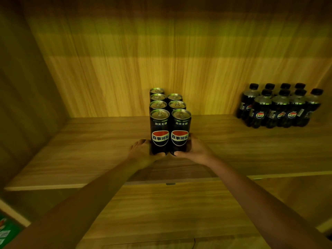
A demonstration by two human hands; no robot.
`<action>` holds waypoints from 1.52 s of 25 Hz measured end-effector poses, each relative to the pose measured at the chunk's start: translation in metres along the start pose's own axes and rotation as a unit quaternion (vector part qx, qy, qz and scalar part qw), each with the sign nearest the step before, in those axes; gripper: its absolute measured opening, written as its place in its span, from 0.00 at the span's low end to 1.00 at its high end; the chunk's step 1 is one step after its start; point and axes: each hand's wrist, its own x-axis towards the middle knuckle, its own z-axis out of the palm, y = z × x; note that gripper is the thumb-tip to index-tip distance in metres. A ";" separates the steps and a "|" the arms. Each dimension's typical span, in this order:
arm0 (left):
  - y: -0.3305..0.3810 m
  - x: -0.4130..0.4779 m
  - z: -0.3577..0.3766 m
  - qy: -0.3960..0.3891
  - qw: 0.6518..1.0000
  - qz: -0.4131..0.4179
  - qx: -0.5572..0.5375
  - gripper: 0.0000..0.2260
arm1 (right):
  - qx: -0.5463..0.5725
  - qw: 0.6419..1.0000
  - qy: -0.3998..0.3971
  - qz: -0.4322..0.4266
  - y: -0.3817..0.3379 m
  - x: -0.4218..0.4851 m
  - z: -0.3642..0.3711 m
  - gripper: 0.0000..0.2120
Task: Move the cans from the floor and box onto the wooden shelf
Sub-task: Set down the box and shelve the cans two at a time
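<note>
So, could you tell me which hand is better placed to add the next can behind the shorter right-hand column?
The right hand. It grips the front right can, on the side where the column holds three cans against four. The left hand would have to cross over.

Colours we record: wooden shelf (pixel 89 159), tan-brown with streaked grain, yellow-green banding on its back panel. Cans (pixel 168 123) at centre: black bodies, silver tops, white lettering, red-white-blue round emblem. Bottles (pixel 280 106) at 3 o'clock: dark contents, black caps, the same red-white-blue emblem. Carton (pixel 7 230) at 8 o'clock: green, with white and orange-red print.
</note>
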 end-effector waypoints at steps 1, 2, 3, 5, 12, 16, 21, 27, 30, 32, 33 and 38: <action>-0.003 -0.002 -0.006 0.001 1.000 0.008 0.015 0.35 | 0.000 1.000 -0.009 0.002 -0.004 -0.003 -0.009 0.41; -0.005 -0.008 -0.015 0.009 1.000 0.006 0.023 0.36 | -0.004 1.000 -0.011 0.004 -0.009 -0.005 -0.019 0.44; -0.009 -0.014 -0.027 0.022 0.999 -0.007 0.023 0.36 | -0.014 1.000 -0.002 0.005 -0.014 -0.008 -0.029 0.46; -0.019 -0.027 -0.055 0.061 0.997 -0.038 0.034 0.39 | -0.048 0.998 0.038 -0.008 -0.031 -0.011 -0.049 0.48; -0.057 -0.086 -0.124 0.116 0.985 -0.063 0.109 0.40 | -0.228 0.945 0.139 -0.190 -0.131 -0.028 -0.039 0.42; -0.098 -0.136 -0.136 0.171 0.976 -0.047 0.124 0.38 | -0.267 0.928 0.087 -0.245 -0.173 -0.046 0.019 0.42; -0.171 -0.196 -0.155 0.177 0.972 -0.027 0.152 0.36 | -0.287 0.926 0.042 -0.241 -0.216 -0.072 0.106 0.42; -0.273 -0.270 -0.159 0.170 0.968 0.035 0.180 0.39 | -0.308 0.935 0.004 -0.178 -0.266 -0.120 0.222 0.42; -0.319 -0.297 -0.145 0.145 0.971 0.024 0.188 0.40 | -0.327 0.930 -0.001 -0.169 -0.282 -0.139 0.275 0.41; -0.340 -0.308 -0.132 0.133 0.971 0.018 0.200 0.39 | -0.348 0.922 -0.005 -0.170 -0.283 -0.146 0.303 0.41; -0.349 -0.312 -0.124 0.130 0.970 0.016 0.204 0.39 | -0.358 0.918 -0.011 -0.171 -0.282 -0.148 0.316 0.41; -0.391 -0.320 -0.053 0.097 0.974 -0.013 0.202 0.39 | -0.353 0.922 -0.051 -0.149 -0.249 -0.154 0.386 0.40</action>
